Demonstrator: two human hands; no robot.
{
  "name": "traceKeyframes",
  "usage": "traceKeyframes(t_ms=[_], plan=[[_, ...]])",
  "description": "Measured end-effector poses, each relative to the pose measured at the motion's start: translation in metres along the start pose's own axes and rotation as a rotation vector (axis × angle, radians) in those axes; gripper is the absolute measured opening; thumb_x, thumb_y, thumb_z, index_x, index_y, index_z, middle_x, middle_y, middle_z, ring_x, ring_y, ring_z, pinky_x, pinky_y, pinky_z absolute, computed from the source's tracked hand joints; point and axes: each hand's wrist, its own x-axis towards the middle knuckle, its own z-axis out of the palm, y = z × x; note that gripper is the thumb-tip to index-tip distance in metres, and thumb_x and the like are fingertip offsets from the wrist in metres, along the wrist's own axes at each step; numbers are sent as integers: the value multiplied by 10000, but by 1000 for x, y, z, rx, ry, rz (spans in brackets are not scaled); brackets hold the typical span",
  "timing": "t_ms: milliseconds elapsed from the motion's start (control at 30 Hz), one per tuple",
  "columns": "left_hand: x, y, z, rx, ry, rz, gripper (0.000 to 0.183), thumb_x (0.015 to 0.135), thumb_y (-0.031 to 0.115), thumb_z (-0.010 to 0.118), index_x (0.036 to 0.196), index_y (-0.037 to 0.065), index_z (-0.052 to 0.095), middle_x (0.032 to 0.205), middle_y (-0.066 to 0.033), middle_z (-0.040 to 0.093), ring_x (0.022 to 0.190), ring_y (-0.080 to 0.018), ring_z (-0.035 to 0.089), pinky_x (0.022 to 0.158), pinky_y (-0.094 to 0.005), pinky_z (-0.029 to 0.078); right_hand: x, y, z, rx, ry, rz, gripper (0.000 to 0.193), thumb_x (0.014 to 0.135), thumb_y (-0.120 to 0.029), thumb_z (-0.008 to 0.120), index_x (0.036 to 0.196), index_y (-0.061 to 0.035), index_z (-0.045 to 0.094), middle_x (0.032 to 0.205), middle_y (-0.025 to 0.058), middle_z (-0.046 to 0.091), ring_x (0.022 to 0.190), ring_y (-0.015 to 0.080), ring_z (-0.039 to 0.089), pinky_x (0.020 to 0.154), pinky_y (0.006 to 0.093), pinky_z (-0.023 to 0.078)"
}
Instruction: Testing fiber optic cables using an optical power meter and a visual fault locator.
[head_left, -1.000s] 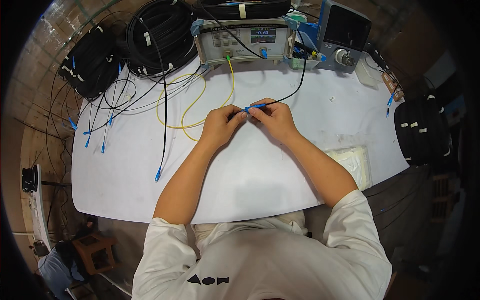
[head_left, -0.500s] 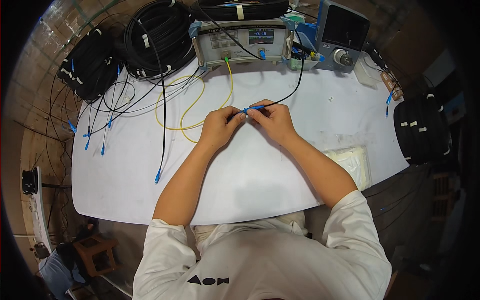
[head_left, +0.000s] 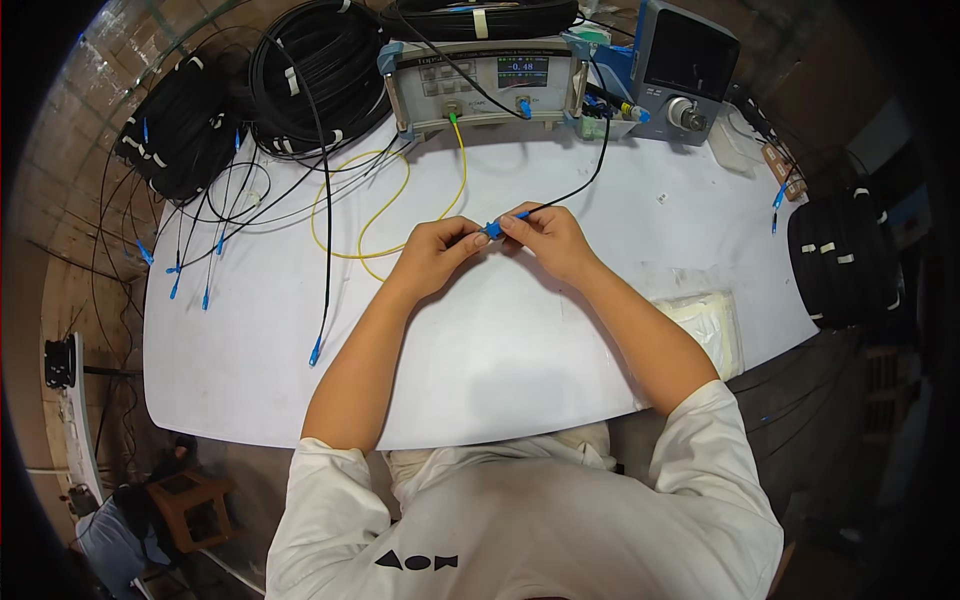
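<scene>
Head view: since the earlier frames I see almost no change; both hands stay together over mid-bench, wrists barely shifted. Left hand (head_left: 432,255) pinches closed on the blue connector (head_left: 491,230); right hand (head_left: 545,238) is closed on the black cable (head_left: 585,180) end running up to the test meter (head_left: 485,85). Each grip is a fingertip pinch. Risks, as I judge them: skewed mating could scuff the ferrule; a tug may kink the yellow fibre (head_left: 385,215) or jerk the meter port.

Our left hand (head_left: 437,256) and right hand (head_left: 545,237) meet fingertip to fingertip at centre, both pinched closed, forearms angled inward, bare.
</scene>
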Motion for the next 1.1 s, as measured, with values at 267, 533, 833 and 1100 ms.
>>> traceKeyframes(t_ms=[267, 533, 833, 1100], plan=[[-2, 10, -9, -124, -131, -79, 262, 936, 232, 686, 1000, -22, 695, 847, -11, 663, 804, -90, 589, 763, -255, 510, 6, 5, -17, 74, -178, 41, 266, 983, -252, 616, 1016, 3, 681, 926, 74, 706, 822, 138, 659, 786, 293, 545], [-2, 7, -8, -144, -123, -67, 264, 939, 225, 684, 1006, -30, 686, 847, -17, 663, 797, -91, 587, 760, -252, 509, 8, 8, -16, 68, -178, 55, 263, 986, -257, 612, 1020, -5, 679, 930, 74, 707, 817, 133, 657, 790, 298, 545], [-2, 7, -7, -162, -118, -74, 255, 937, 238, 681, 988, -12, 689, 829, -3, 643, 789, -89, 551, 744, -253, 461, 9, 8, -16, 60, -161, 66, 245, 982, -251, 619, 1017, -15, 677, 935, 68, 707, 811, 127, 656, 796, 283, 544], [-1, 5, -6, -119, -107, -57, 258, 937, 219, 685, 1010, -28, 689, 841, -14, 666, 782, -80, 583, 734, -239, 496, 9, 10, -15, 77, -127, 70, 244, 983, -244, 617, 1036, -13, 673, 944, 67, 708, 823, 134, 664, 796, 284, 549]])
